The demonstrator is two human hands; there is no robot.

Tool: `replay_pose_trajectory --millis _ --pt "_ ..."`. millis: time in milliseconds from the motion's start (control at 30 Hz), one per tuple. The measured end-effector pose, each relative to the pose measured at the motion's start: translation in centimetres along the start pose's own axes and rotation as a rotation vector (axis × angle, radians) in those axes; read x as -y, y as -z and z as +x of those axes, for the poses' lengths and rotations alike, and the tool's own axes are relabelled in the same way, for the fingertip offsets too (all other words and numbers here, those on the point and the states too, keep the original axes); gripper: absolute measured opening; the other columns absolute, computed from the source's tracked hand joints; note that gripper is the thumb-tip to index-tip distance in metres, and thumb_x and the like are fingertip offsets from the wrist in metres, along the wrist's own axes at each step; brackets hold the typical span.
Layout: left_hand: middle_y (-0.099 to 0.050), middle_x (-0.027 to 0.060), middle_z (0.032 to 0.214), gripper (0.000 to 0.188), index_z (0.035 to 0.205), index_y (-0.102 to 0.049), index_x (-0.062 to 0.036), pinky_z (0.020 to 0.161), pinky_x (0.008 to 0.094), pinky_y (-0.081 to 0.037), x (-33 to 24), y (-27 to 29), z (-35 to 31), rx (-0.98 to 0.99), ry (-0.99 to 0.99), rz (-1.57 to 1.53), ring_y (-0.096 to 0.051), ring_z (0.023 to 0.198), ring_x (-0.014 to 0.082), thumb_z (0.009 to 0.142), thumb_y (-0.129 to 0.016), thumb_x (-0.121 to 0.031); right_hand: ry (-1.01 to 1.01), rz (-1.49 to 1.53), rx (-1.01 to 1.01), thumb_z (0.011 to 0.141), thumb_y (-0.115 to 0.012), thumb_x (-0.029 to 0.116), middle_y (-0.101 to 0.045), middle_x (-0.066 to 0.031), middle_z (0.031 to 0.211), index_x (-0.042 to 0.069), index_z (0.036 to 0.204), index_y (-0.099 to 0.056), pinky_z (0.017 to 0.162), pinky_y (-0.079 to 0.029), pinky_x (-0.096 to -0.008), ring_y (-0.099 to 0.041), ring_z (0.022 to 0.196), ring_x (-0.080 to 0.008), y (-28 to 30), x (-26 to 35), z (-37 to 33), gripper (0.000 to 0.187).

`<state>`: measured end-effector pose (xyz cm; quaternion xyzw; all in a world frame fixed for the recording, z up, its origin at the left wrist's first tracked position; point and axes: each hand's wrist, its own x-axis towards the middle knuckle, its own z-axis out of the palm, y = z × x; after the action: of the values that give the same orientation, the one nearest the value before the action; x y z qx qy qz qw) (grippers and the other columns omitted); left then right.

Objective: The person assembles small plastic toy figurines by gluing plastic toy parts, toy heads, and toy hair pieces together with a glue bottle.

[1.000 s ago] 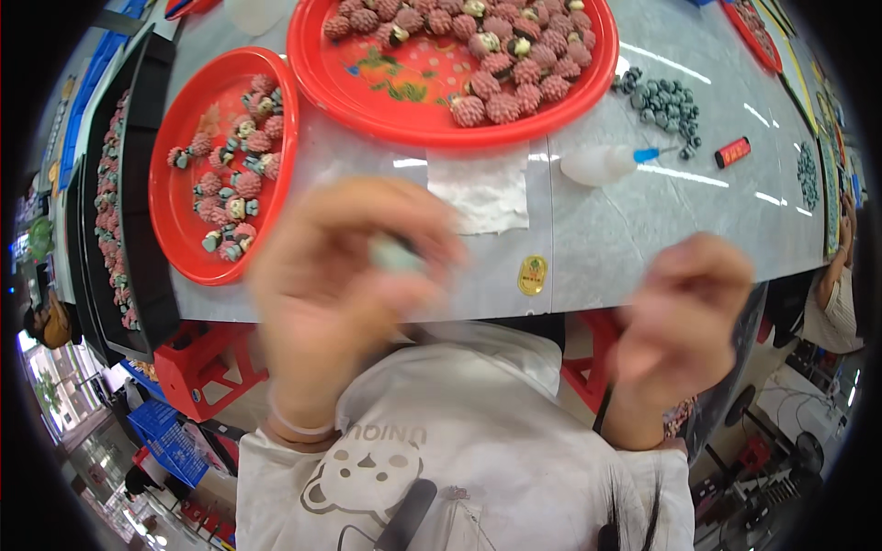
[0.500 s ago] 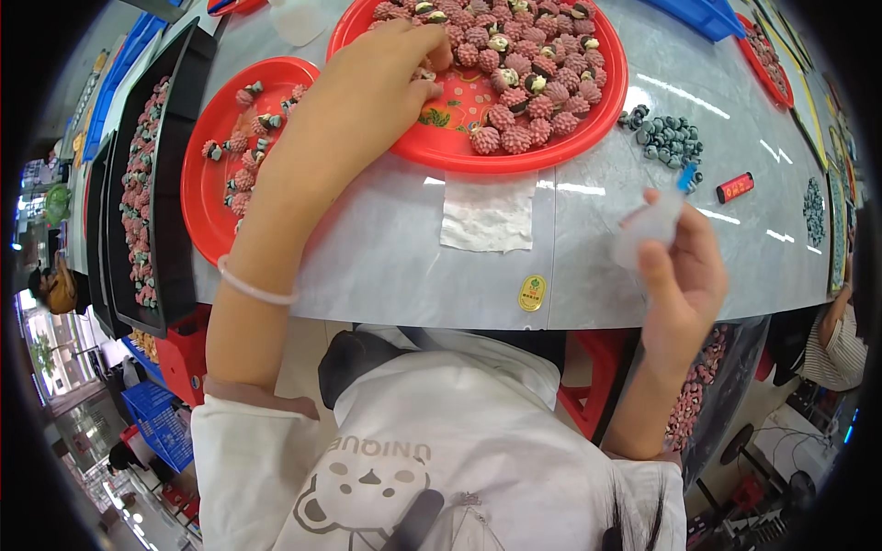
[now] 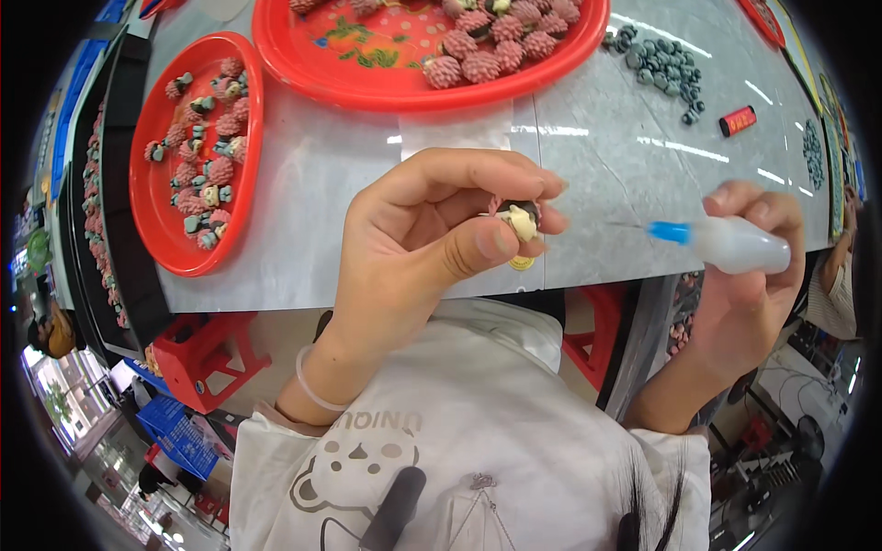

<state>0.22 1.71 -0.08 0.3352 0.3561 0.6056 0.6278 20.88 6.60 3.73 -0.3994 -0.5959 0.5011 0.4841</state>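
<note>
Between the thumb and fingers of my left hand point(image 3: 413, 234) is a small figurine point(image 3: 521, 220) with a pink, dark and cream surface. My right hand point(image 3: 749, 266) grips a white squeeze bottle point(image 3: 742, 245) with a blue needle tip. The needle points left toward the figurine and stays apart from it. Beyond my hands, a large red tray point(image 3: 386, 90) holds several pink knobbly pieces point(image 3: 480, 67). At left, a smaller red tray point(image 3: 253, 174) carries several pink figurines with pale blue-grey parts point(image 3: 218, 172).
Small dark grey-green pieces point(image 3: 663, 69) lie in a pile at the far right, near a red cylinder point(image 3: 737, 121). A black bin point(image 3: 138, 230) stands at the left edge. Red stools point(image 3: 207, 358) are below the table, and another person point(image 3: 834, 275) sits at far right.
My left hand has left the large tray and come toward me with a figurine. The bottle in my right hand has tipped from upright to sideways and moved right. The view has shifted.
</note>
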Motion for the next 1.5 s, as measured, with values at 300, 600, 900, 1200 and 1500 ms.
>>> replay_pose_trajectory --millis 300,600,900,1200,1500 --pt "-0.054 0.0137 0.089 0.038 0.095 -0.048 0.0000 0.061 0.0206 -0.046 0.3 0.5 -0.3 0.002 0.077 -0.015 -0.056 0.074 0.0162 0.073 -0.062 -0.028 0.037 -0.169 0.087 0.076 -0.055 0.037 -0.049 -0.0153 0.086 -0.005 0.094 -0.048 0.068 -0.040 -0.0282 -0.049 0.078 -0.0208 -1.9 -0.1 0.7 0.046" --pt "-0.054 0.0145 0.088 0.038 0.093 -0.050 0.0005 0.057 0.0194 -0.046 0.6 0.6 -0.2 -0.002 0.048 0.012 -0.055 0.074 0.0146 0.071 -0.064 -0.028 0.416 -0.541 0.067 0.071 -0.059 0.031 -0.056 -0.0193 0.073 -0.007 0.091 -0.049 0.052 -0.035 -0.0262 -0.043 0.057 -0.0163 -1.8 1.2 -0.8 0.044" --pt "-0.054 0.0148 0.088 0.038 0.092 -0.050 0.0003 0.056 0.0195 -0.046 0.4 0.4 0.0 -0.008 0.071 -0.013 -0.054 0.072 0.0143 0.071 -0.064 -0.028 0.217 -0.291 0.163 0.071 -0.060 0.028 -0.051 -0.0177 0.082 -0.006 0.093 -0.047 0.052 -0.040 -0.0273 -0.047 0.057 -0.0170 -0.4 1.4 0.1 0.042" --pt "-0.056 0.0175 0.089 0.030 0.094 -0.048 0.0064 0.064 0.0272 -0.048 0.7 0.6 -0.2 0.015 0.043 -0.047 -0.058 0.077 0.0206 0.076 -0.060 -0.015 0.223 -0.362 -0.045 0.065 -0.061 -0.004 -0.056 -0.0101 0.091 0.000 0.092 -0.045 0.073 -0.042 -0.0266 -0.054 0.083 -0.0193 -3.0 -4.7 2.2 0.032" --pt "-0.055 0.0168 0.089 0.031 0.093 -0.049 0.0056 0.062 0.0258 -0.048 0.7 0.6 -0.2 0.036 0.015 -0.062 -0.057 0.077 0.0197 0.076 -0.060 -0.017 0.177 -0.867 -0.091 0.066 -0.056 -0.004 -0.056 -0.0074 0.086 -0.002 0.088 -0.055 0.071 -0.040 -0.0228 -0.052 0.075 -0.0133 2.3 -4.2 4.4 0.022"
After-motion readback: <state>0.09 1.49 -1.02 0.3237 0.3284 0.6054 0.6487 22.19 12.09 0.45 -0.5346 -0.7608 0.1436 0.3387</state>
